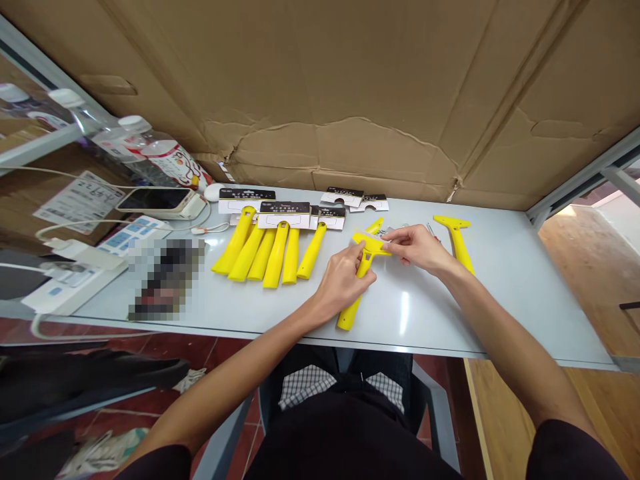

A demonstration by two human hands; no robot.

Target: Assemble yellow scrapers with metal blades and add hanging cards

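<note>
My left hand [345, 283] is wrapped round the handle of a yellow scraper [351, 313], whose wide head points away from me. At the right end of that head, my right hand [413, 247] is closed, with thumb and fingertips pinching its edge. Whether a small part is also between those fingertips is hidden. Just behind the held scraper lies part of another yellow scraper [375, 225], with small items half covered by my right hand. A further yellow scraper [457, 241] rests to the right, beyond my right wrist.
Several yellow handles [275, 260] with black-and-white header cards [284, 217] lie left of my hands. Loose header cards [343, 197] are behind. A phone [160, 201], a power strip [95, 273] with cables and plastic bottles [167, 157] occupy the left. Cardboard [340, 87] walls the back.
</note>
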